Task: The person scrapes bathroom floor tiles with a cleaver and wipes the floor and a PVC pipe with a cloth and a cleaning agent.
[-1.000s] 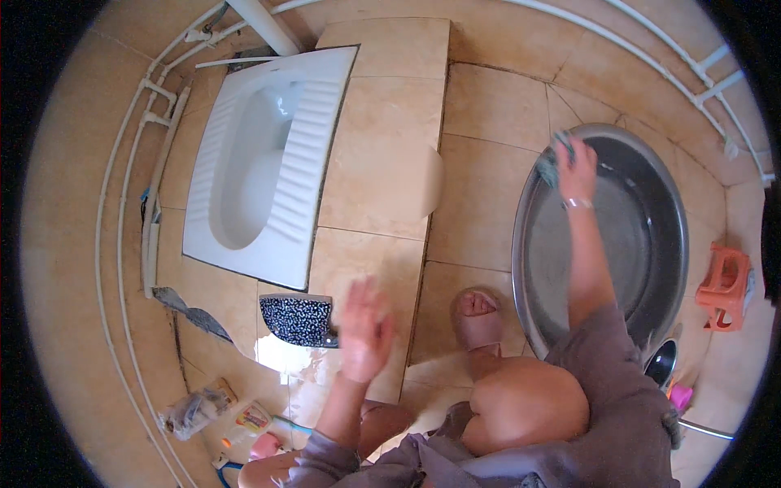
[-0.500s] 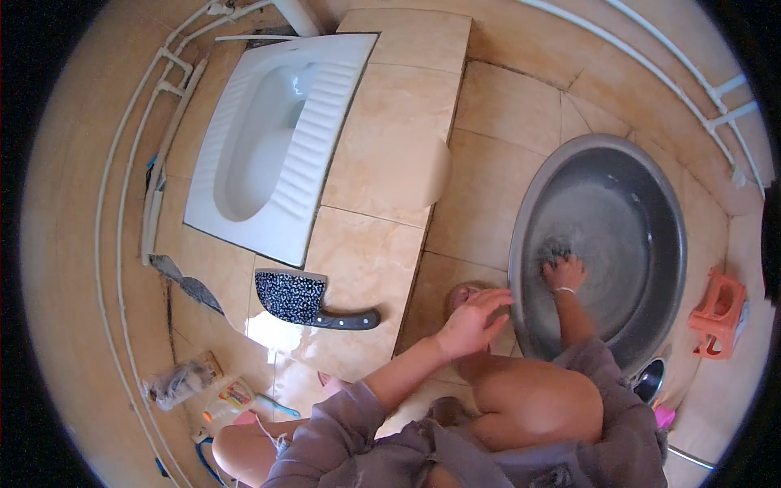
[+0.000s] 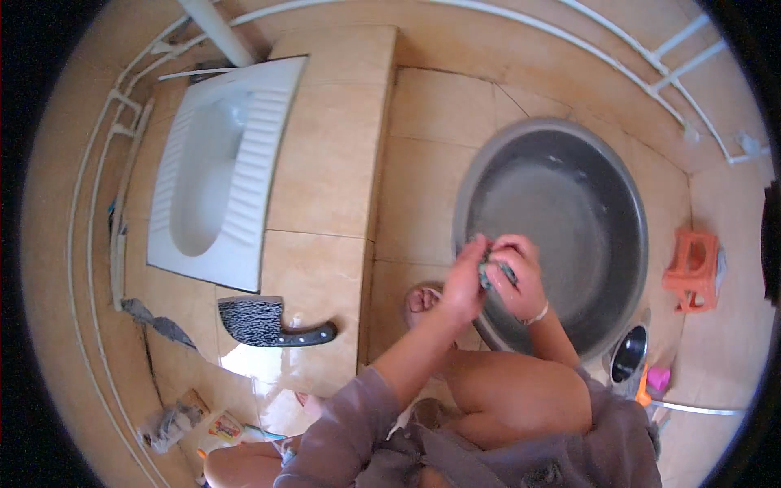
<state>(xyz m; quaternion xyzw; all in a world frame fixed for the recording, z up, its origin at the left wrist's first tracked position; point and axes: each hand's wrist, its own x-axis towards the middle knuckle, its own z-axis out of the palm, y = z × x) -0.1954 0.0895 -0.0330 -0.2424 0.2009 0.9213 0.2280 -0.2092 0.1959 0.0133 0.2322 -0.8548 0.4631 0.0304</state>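
My left hand (image 3: 464, 285) and my right hand (image 3: 525, 286) meet over the near left rim of a big grey oval tub (image 3: 631, 220). Between them is a small greenish-grey wad (image 3: 498, 274), gripped by the fingers of both. Whether it is a cloth or a scouring pad I cannot tell, as the fingers hide most of it. Cloudy water stands in the tub, below my hands. To the left, a cleaver (image 3: 254, 320) with a speckled blade and black handle lies flat on the raised tiled step (image 3: 317, 195).
A white squat toilet (image 3: 252, 163) is set into the step. An orange plastic stool (image 3: 691, 268) stands right of the tub, with a dark bowl (image 3: 629, 355) near its lower edge. A bottle (image 3: 224, 429) and a plastic bag (image 3: 175, 423) lie lower left. White pipes (image 3: 521, 18) line the walls.
My right hand has come up out of the water and toward the left, meeting my left hand around the wad. The whole view has shifted, so the surroundings sit further left.
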